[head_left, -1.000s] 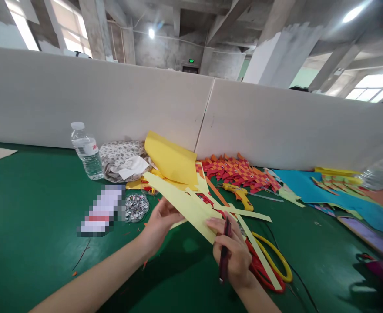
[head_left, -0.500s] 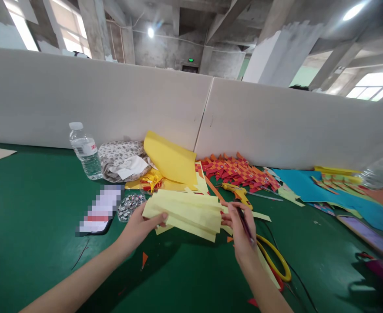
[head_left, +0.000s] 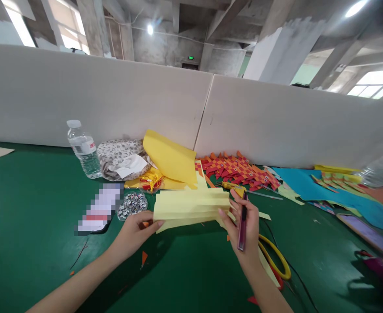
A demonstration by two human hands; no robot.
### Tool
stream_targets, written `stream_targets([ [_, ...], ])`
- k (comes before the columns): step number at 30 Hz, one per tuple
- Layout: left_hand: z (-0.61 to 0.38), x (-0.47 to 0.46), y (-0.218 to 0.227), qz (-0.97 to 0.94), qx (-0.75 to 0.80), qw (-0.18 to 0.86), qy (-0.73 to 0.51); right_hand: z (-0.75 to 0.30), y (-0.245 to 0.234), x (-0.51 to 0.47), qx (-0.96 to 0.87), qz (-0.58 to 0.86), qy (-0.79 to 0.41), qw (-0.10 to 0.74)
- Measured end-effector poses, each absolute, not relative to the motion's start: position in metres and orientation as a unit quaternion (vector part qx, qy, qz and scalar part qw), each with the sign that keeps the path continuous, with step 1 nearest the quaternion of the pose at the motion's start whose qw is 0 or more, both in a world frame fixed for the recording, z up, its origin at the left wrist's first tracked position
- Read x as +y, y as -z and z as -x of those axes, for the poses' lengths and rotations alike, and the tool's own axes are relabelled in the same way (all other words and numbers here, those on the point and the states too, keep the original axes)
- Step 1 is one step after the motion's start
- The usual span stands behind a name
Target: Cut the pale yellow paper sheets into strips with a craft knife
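A sheaf of pale yellow paper strips (head_left: 191, 208) is held level above the green table (head_left: 31, 208) between both hands. My left hand (head_left: 136, 230) pinches its left end with thumb and fingers. My right hand (head_left: 245, 226) grips the right end and also holds a dark pen-like tool (head_left: 243, 226) upright against the palm. Yellow-handled scissors (head_left: 276, 261) lie on the table just right of my right wrist.
A water bottle (head_left: 82, 150), a patterned pouch (head_left: 119, 158), a dish of googly eyes (head_left: 132, 204) and a phone (head_left: 100, 208) sit to the left. A curled yellow sheet (head_left: 170, 158), woven red-orange paper fish (head_left: 240, 169), a yellow glue gun (head_left: 235, 188) and blue paper (head_left: 322, 191) lie behind, before a white partition (head_left: 276, 121).
The strips went from slanting away from me to lying level and squared into a neat stack. My right hand rose and turned, so the pen now stands upright.
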State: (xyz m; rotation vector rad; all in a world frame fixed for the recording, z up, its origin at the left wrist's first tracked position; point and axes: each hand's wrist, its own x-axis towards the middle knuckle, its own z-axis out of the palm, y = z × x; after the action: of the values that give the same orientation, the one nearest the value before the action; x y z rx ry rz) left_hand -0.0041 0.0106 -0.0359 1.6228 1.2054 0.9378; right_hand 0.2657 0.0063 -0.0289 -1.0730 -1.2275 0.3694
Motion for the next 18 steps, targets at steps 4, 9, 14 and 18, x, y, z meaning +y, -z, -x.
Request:
stream_targets([
  [4, 0.008, 0.013, 0.046, -0.724, 0.53, 0.343, -0.278, -0.249, 0.033, -0.008, -0.544, 0.47, -0.084, 0.689],
  [9, 0.012, 0.012, 0.048, -0.761, 0.53, 0.308, -0.215, -0.215, 0.035, -0.033, -0.681, 0.437, -0.207, 0.55],
  [14, 0.017, 0.016, 0.049, -0.801, 0.458, 0.327, -0.204, -0.204, 0.033, -0.038, -0.675, 0.397, -0.435, 0.446],
  [18, 0.019, 0.018, 0.05, -0.808, 0.443, 0.345, -0.179, -0.212, 0.031, -0.036, -0.652, 0.363, -0.499, 0.441],
])
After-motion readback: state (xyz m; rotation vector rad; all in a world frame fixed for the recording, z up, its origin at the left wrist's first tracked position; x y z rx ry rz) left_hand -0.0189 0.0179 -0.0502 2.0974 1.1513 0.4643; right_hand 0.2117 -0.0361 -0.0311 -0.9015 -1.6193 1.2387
